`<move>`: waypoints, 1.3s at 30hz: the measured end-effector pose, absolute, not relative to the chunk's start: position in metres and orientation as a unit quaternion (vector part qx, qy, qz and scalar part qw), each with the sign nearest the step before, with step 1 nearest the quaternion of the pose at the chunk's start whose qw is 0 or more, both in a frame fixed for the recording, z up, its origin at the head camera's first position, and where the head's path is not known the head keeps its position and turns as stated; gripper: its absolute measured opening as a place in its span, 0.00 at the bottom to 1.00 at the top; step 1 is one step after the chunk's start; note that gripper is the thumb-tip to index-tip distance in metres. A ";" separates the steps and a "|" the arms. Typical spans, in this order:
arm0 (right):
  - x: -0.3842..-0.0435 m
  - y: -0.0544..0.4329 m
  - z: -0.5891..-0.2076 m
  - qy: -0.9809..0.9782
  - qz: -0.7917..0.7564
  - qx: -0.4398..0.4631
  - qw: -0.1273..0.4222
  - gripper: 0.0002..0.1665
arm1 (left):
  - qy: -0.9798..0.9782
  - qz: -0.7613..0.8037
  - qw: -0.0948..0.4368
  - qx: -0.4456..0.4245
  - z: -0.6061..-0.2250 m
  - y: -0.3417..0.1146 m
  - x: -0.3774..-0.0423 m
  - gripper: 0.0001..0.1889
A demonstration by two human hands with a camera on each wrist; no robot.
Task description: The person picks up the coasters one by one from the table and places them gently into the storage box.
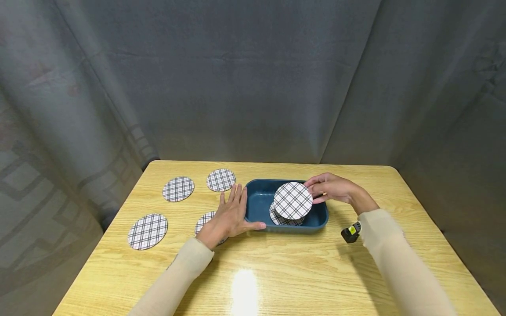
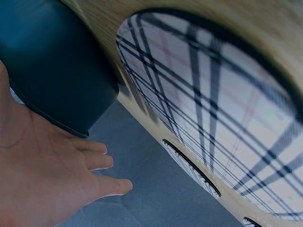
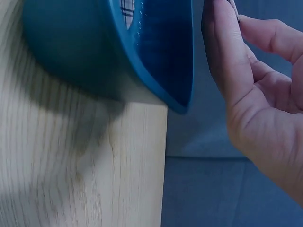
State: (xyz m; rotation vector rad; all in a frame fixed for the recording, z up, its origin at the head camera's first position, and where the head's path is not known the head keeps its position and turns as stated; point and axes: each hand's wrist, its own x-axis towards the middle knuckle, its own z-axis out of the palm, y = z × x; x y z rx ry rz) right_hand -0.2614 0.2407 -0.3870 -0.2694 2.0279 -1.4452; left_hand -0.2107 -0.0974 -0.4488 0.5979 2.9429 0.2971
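Observation:
In the head view my right hand (image 1: 331,188) pinches a round plaid coaster (image 1: 293,200) by its right edge, above a blue rectangular bin (image 1: 257,206). Another plaid coaster (image 1: 281,217) lies inside the bin, partly hidden under the held one. My left hand (image 1: 233,216) lies with straight fingers against the bin's left end, its thumb along the near rim. The left wrist view shows that palm (image 2: 42,165) touching the bin's wall (image 2: 61,71). In the right wrist view, thumb and fingers (image 3: 232,61) grip the coaster's edge above the bin's rim (image 3: 151,85).
Left of the bin, plaid coasters lie on the wooden table (image 1: 276,272): one far left (image 1: 178,188), one at the back (image 1: 221,180), one near left (image 1: 148,231). A further coaster (image 1: 203,220) is partly under my left wrist. A small black-and-yellow object (image 1: 350,232) is by my right sleeve.

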 end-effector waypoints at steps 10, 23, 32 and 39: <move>-0.261 0.224 -0.395 0.774 -0.530 -0.122 0.325 0.24 | 0.972 0.107 0.066 0.197 -0.449 -0.098 -0.210 0.72; -0.254 0.226 -0.376 0.845 -0.442 -0.108 0.283 0.24 | 0.972 0.113 0.064 0.196 -0.449 -0.098 -0.211 0.71; -0.245 0.238 -0.367 0.895 -0.378 -0.143 0.186 0.22 | 0.972 0.113 0.062 0.198 -0.449 -0.097 -0.210 0.70; -0.236 0.242 -0.376 0.932 -0.287 -0.161 0.152 0.43 | 0.972 0.107 0.061 0.198 -0.448 -0.097 -0.209 0.71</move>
